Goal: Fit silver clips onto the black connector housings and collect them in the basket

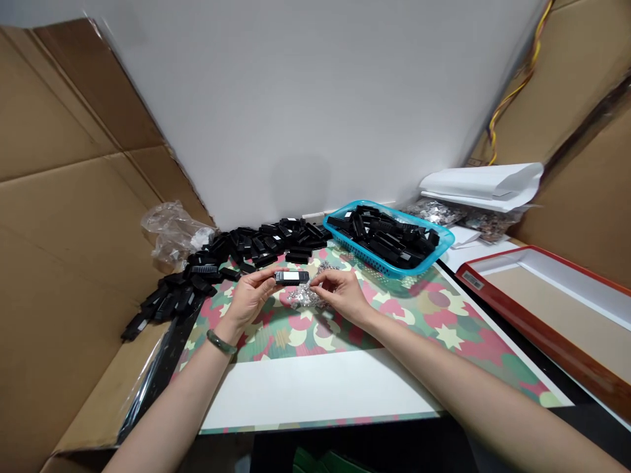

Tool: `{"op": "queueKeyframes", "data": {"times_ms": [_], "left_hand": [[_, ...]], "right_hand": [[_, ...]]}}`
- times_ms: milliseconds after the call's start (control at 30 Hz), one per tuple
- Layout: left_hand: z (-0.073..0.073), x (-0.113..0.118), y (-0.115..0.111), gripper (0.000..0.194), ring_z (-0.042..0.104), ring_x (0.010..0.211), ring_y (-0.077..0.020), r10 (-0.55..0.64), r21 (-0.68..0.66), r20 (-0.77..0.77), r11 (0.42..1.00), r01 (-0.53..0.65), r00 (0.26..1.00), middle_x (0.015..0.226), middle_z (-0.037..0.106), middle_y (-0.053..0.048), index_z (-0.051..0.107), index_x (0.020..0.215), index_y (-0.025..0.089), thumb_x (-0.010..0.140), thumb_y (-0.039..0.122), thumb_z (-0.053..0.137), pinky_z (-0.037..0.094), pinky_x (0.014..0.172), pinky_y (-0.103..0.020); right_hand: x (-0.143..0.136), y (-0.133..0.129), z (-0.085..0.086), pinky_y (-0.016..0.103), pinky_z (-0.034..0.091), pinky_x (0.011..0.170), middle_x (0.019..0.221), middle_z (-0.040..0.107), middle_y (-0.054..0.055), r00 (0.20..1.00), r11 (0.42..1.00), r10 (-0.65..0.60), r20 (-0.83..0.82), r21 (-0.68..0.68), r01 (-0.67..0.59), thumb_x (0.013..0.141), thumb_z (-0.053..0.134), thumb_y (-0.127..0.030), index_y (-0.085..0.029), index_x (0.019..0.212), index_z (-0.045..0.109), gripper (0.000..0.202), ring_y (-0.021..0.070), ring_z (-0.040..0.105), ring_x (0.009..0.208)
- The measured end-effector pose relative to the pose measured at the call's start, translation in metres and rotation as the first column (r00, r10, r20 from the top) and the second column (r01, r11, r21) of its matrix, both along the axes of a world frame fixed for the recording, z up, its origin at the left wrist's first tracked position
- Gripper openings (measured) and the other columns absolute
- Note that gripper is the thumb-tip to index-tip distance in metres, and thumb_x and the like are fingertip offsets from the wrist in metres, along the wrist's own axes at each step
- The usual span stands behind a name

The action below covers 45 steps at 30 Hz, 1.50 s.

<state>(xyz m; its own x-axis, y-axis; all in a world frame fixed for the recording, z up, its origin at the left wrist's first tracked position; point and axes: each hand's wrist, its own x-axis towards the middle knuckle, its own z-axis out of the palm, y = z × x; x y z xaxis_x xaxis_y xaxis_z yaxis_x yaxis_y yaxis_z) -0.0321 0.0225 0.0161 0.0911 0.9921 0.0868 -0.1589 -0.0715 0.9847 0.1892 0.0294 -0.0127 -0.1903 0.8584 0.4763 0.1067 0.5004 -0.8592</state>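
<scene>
My left hand (250, 297) pinches the left end of a small black plastic case (292, 278) with a white patch on its upper face. Just right of that case is my right hand (342, 295), thumb and fingertips pressed together near the case's right end. What those fingertips hold, if anything, is too small to tell. A pile of tiny shiny metal pieces (304, 297) lies on the patterned sheet beneath and between both hands.
Many similar black cases (256, 244) are heaped along the back and left. A blue basket (417, 270) holds more. An orange-red box lid (532, 315) lies at right, near white paper (483, 184) and bagged metal pieces (436, 211). Cardboard (73, 197) walls the left side.
</scene>
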Motion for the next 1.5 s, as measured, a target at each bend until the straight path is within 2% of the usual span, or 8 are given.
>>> {"op": "queueKeyframes", "data": {"times_ms": [267,400,567,733,933,1167,1367,1500], "left_hand": [[-0.002,0.002,-0.002,0.043,0.07,0.102,-0.0305,-0.012,-0.007,0.012,1.0,0.012,1.0,0.106,0.076,-0.012,0.079,0.093,0.018,0.06,0.043,0.089,0.056,0.092,-0.042],[0.001,0.001,-0.006,0.047,0.068,0.108,-0.031,-0.025,0.004,-0.006,1.0,0.025,1.0,0.112,0.074,-0.012,0.077,0.105,0.02,0.064,0.041,0.086,0.057,0.092,-0.041],[0.005,-0.001,-0.011,0.043,0.067,0.109,-0.033,-0.122,0.036,-0.109,0.991,0.126,0.987,0.122,0.07,-0.012,0.074,0.112,0.021,0.071,0.033,0.08,0.058,0.087,-0.042],[-0.005,0.011,-0.015,0.046,0.072,0.094,-0.0287,-0.187,-0.007,-0.131,0.982,0.188,0.974,0.119,0.072,-0.012,0.072,0.117,0.021,0.075,0.039,0.078,0.059,0.082,-0.039],[-0.016,0.022,-0.017,0.036,0.069,0.099,-0.0264,-0.201,-0.072,-0.16,0.979,0.191,0.966,0.111,0.075,-0.01,0.076,0.106,0.021,0.076,0.041,0.078,0.056,0.083,-0.035],[-0.016,0.021,-0.017,0.032,0.07,0.081,-0.0212,-0.078,-0.011,-0.175,0.997,0.077,0.981,0.092,0.077,-0.007,0.077,0.092,0.02,0.063,0.029,0.087,0.057,0.073,-0.032],[-0.013,0.028,-0.024,0.023,0.072,0.079,-0.0214,0.014,0.176,-0.268,0.984,0.034,0.963,0.089,0.076,-0.006,0.075,0.088,0.019,0.066,0.019,0.08,0.06,0.072,-0.032],[-0.013,0.03,-0.027,0.021,0.073,0.082,-0.0218,0.04,0.233,-0.307,0.972,0.034,0.951,0.092,0.077,-0.007,0.075,0.091,0.019,0.07,0.017,0.075,0.061,0.076,-0.034]], "right_hand": [[-0.002,-0.006,0.005,0.03,0.05,0.07,0.075,0.073,0.005,0.999,0.998,0.048,-0.006,0.044,-0.048,0.077,0.066,-0.017,-0.019,0.073,0.073,0.009,0.0177,0.066,0.071],[-0.001,-0.005,0.006,0.033,0.052,0.077,0.078,0.074,0.005,0.991,0.995,0.089,-0.097,0.051,-0.084,0.075,0.071,-0.019,-0.021,0.071,0.074,0.005,0.0196,0.068,0.08],[-0.001,-0.004,0.007,0.033,0.054,0.075,0.077,0.074,0.005,0.977,0.993,0.114,-0.182,-0.019,-0.119,0.074,0.076,-0.027,-0.021,0.071,0.075,0.007,0.0195,0.069,0.076],[-0.005,-0.013,0.014,0.03,0.053,0.071,0.075,0.074,0.005,0.976,0.986,0.13,-0.177,-0.078,-0.146,0.073,0.077,-0.03,-0.02,0.071,0.076,0.011,0.018,0.068,0.071],[-0.006,-0.015,0.015,0.028,0.051,0.066,0.072,0.073,0.004,0.972,0.969,0.143,-0.188,-0.171,-0.176,0.07,0.08,-0.03,-0.019,0.069,0.076,0.012,0.0154,0.065,0.067],[-0.005,-0.012,0.011,0.027,0.05,0.06,0.073,0.072,0.004,0.948,0.933,0.124,-0.292,-0.292,-0.212,0.064,0.085,-0.035,-0.018,0.07,0.076,0.02,0.0144,0.062,0.064],[-0.006,-0.015,0.011,0.03,0.052,0.069,0.076,0.072,0.005,0.952,0.96,0.131,-0.277,-0.206,-0.192,0.067,0.084,-0.037,-0.02,0.072,0.076,0.02,0.0176,0.065,0.073],[-0.008,-0.018,0.013,0.032,0.052,0.074,0.076,0.072,0.004,0.958,0.975,0.123,-0.259,-0.148,-0.166,0.071,0.082,-0.037,-0.021,0.073,0.077,0.016,0.0183,0.065,0.077]]}}
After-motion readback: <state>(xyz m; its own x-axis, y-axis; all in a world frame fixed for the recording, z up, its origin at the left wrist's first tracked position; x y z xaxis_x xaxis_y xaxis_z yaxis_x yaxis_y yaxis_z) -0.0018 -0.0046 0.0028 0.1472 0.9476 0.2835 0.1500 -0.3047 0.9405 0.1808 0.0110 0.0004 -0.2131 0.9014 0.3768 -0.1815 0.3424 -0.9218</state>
